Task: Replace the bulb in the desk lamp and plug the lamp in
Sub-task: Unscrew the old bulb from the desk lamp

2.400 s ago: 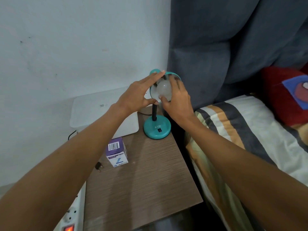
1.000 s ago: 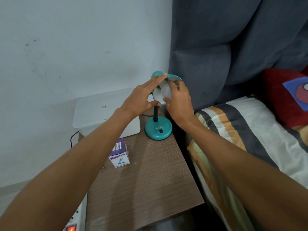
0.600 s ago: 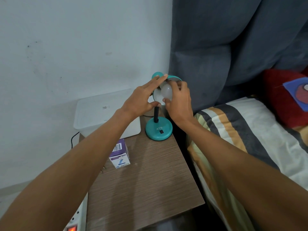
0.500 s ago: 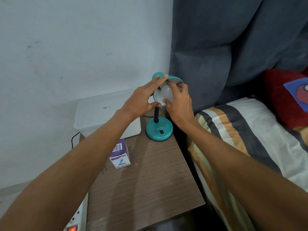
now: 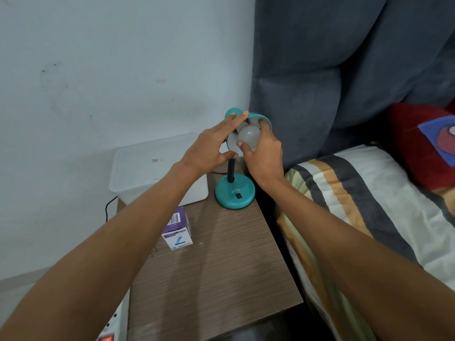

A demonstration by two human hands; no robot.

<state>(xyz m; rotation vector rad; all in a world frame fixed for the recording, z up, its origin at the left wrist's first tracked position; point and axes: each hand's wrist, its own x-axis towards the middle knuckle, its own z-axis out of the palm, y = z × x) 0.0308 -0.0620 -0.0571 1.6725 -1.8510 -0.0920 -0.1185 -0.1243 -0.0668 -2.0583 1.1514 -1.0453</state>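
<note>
Both hands at the teal lamp's shade, the right one holding the bulb.

Below the forearms lies the wooden bedside table [image 5: 221, 279], with a striped bed [image 5: 369, 205] to the right of the right arm. A white box [image 5: 152, 168] sits under the left wrist. The desk lamp [image 5: 234, 193] stands just below both hands. The left hand [image 5: 209, 151] has its fingers spread against the shade's rim, steadying it. The right hand [image 5: 264, 153] grips the white bulb [image 5: 248, 136] inside the shade. A purple bulb carton [image 5: 178, 230] stands beside the left forearm.

left hand [image 5: 206, 150] splayed, right hand [image 5: 264, 153] gripping
</note>
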